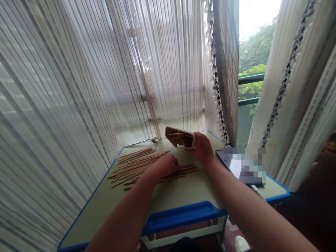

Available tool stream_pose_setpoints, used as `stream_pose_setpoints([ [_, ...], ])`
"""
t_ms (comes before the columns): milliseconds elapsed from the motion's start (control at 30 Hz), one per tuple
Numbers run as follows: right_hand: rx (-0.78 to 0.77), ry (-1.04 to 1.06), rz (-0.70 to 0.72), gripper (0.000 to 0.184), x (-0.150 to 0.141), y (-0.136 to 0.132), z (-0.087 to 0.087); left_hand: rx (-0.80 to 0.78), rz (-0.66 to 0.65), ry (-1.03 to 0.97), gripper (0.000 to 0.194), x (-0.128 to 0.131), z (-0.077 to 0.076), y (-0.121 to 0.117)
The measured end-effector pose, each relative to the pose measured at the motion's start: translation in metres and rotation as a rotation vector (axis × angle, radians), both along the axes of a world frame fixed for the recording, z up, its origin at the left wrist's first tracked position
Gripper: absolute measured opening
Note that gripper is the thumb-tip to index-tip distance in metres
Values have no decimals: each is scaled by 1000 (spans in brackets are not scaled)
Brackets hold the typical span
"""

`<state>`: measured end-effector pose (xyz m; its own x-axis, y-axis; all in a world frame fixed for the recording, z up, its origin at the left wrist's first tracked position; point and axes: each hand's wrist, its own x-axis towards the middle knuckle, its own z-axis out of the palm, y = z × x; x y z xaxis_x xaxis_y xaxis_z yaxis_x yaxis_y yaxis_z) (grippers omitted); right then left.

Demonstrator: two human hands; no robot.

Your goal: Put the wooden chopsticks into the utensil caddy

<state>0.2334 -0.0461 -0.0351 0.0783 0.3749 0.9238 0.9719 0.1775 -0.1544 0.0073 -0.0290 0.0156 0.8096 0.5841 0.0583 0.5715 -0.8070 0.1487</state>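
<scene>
While the right hand [202,148] grips the holder [180,137] at frame centre, mouth facing left, the left hand [165,164] rests curled on the sticks [136,162], which lie lengthwise left-to-right on the desk [183,192].

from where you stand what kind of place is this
Probably a room in a home, at a small desk pushed against a window. Sheer striped curtains hang around it, and trees show outside beyond a green railing.

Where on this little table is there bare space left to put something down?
The near part of the table, between the chopsticks and the blue front edge, is bare. It is crowded farther back: left hand on the chopsticks, right hand holding the holder, tablet at right.
</scene>
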Motion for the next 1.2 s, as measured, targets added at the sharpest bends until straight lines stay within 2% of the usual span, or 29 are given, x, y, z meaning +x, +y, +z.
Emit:
stream_pose_setpoints([
  [167,-48,89,48,59,1,1,-2,86,3,-62,17,5,-9,0],
  [267,-64,138,59,60,1,0,-2,263,-14,-154,17,8,-10,-3],
  [400,-71,224,35,64,2,0,-1,513,-46,-255,22,5,0,-4],
  [533,-110,267,31,61,3,1,0,687,-15,-515,23,-4,10,-1],
  [700,-118,213,55,59,-1,0,0,789,10,-839,15,-11,15,-3],
  [800,-105,195,57,57,-2,0,0,782,24,-949,13,-11,11,-5],
  [900,-108,200,55,56,-2,-1,1,708,33,-1049,11,-10,4,-6],
  [1033,-118,215,48,55,-2,-3,3,459,106,-1283,12,-5,-2,-9],
  [1200,-119,230,33,60,-2,-3,4,184,207,-1472,21,1,11,-18],
])
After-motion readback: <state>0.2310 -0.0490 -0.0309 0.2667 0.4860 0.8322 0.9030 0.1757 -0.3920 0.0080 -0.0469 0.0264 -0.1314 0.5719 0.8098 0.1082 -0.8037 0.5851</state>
